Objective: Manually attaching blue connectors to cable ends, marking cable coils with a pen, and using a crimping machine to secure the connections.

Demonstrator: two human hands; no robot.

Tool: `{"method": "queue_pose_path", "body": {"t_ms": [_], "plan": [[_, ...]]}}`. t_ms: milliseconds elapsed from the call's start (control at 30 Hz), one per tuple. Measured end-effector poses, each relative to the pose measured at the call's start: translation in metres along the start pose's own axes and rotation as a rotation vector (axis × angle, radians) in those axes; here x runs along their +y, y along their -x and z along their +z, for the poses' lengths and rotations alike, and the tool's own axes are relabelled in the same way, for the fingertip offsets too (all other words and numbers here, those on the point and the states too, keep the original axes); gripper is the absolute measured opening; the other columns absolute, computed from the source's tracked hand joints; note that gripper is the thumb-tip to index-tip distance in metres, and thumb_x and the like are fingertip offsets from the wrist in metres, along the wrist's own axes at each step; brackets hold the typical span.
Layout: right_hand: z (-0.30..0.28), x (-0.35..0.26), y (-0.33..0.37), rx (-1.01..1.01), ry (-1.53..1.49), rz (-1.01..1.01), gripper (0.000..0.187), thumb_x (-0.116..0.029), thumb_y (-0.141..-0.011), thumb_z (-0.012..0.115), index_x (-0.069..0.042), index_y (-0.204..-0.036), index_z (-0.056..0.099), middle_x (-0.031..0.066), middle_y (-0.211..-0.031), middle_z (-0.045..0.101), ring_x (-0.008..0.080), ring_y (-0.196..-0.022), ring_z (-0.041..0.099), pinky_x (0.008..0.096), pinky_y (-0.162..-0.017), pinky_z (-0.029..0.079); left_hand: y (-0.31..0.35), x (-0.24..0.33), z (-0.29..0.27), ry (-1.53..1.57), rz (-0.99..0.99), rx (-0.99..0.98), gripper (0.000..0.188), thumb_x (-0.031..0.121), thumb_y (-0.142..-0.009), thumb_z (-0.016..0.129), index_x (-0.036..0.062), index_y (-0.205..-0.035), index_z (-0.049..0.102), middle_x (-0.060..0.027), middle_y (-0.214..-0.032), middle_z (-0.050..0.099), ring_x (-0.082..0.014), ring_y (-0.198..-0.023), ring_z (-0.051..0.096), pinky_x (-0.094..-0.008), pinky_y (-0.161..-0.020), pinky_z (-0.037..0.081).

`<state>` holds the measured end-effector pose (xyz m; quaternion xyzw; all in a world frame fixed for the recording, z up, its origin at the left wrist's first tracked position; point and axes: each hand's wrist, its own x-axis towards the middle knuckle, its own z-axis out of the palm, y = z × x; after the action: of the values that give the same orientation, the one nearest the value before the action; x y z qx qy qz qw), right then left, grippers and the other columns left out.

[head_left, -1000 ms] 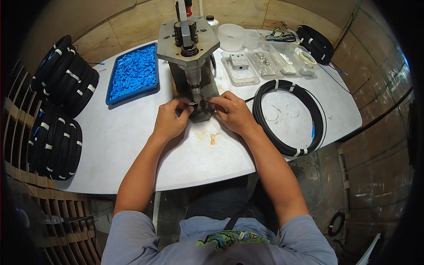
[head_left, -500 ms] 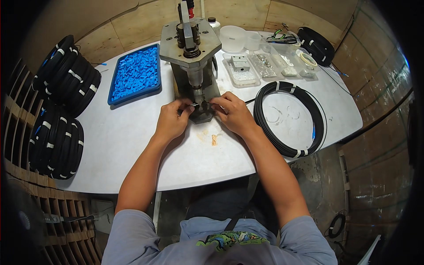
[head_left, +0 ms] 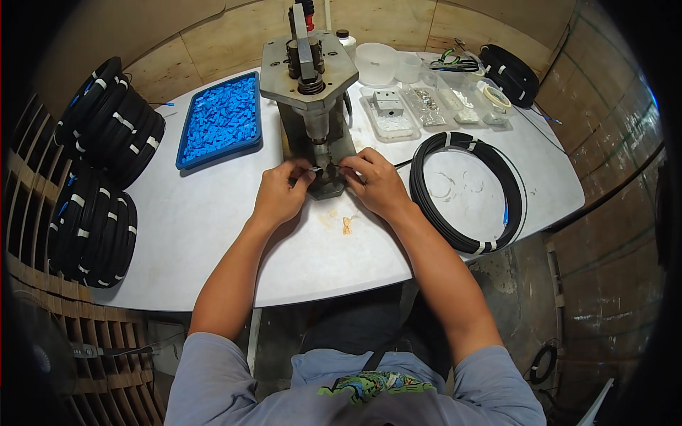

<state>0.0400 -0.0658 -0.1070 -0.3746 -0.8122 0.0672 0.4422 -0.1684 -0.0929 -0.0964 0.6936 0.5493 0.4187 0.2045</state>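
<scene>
A grey metal bench press (head_left: pixel 309 78) stands on the white table, its ram pointing down at a small base between my hands. My left hand (head_left: pixel 280 188) is at the left of the base, fingers pinched on a small metallic cable end (head_left: pixel 315 169). From the right, my right hand (head_left: pixel 376 181) pinches a black cable right by the press base. That cable (head_left: pixel 403 164) runs from behind the hand to a large black cable coil (head_left: pixel 465 192) lying on the table at the right. Exactly how the metallic end sits under the ram is hidden by fingers.
At the left, a blue tray (head_left: pixel 186 157) holds many blue plastic pieces, beside stacked black cable coils (head_left: pixel 92 227). Back right stand clear plastic boxes of small parts (head_left: pixel 394 135), a white tub (head_left: pixel 376 64), a tape roll (head_left: pixel 496 97) and another black coil (head_left: pixel 509 74).
The whole view has shifted very slightly. Both hands keep the same pinched poses at the press base.
</scene>
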Motion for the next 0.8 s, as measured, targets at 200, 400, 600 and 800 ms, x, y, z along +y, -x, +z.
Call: {"method": "queue_pose_path", "body": {"t_ms": [200, 400, 600, 800], "plan": [[0.0, 0.0013, 0.0, -0.021, -0.006, 0.0, 0.016, -0.008, -0.077, 0.071, -0.009, -0.092, 0.067, 0.0081, -0.084, 0.06, 0.0258, -0.072, 0.063, 0.0338, -0.064, 0.052, 0.0, 0.0018, -0.0005, -0.007, -0.002, -0.009, 0.022, 0.016, -0.083, 0.064, -0.001, -0.096, 0.065, -0.0139, -0.075, 0.068, -0.0199, -0.069, 0.065, -0.0308, -0.064, 0.048], [0.0016, 0.0026, 0.0015, -0.033, -0.034, -0.013, 0.022, -0.004, -0.075, 0.07, -0.009, -0.096, 0.067, 0.0081, -0.087, 0.061, 0.0253, -0.073, 0.063, 0.0312, -0.067, 0.053, 0.0001, 0.0026, -0.0007, -0.001, -0.014, 0.002, 0.021, 0.016, -0.083, 0.064, -0.0006, -0.095, 0.065, -0.0139, -0.075, 0.068, -0.0202, -0.068, 0.065, -0.0309, -0.064, 0.048], [0.003, 0.0012, 0.0027, 0.009, -0.033, -0.038, 0.024, -0.002, -0.071, 0.068, -0.01, -0.093, 0.067, 0.0074, -0.083, 0.058, 0.0256, -0.077, 0.06, 0.0347, -0.066, 0.051, 0.0001, 0.0022, 0.0, 0.006, -0.005, 0.002, 0.021, 0.016, -0.083, 0.064, -0.0001, -0.096, 0.065, -0.0139, -0.076, 0.068, -0.0206, -0.069, 0.065, -0.0312, -0.064, 0.049], [0.0023, 0.0004, 0.0019, 0.013, -0.023, -0.062, 0.024, -0.001, -0.07, 0.068, -0.009, -0.093, 0.067, 0.0075, -0.083, 0.058, 0.0253, -0.078, 0.06, 0.0346, -0.067, 0.051, -0.0001, 0.0031, -0.0014, -0.005, -0.022, -0.011, 0.021, 0.016, -0.084, 0.064, -0.0005, -0.096, 0.064, -0.0147, -0.078, 0.068, -0.0209, -0.071, 0.066, -0.0316, -0.065, 0.049]]}}
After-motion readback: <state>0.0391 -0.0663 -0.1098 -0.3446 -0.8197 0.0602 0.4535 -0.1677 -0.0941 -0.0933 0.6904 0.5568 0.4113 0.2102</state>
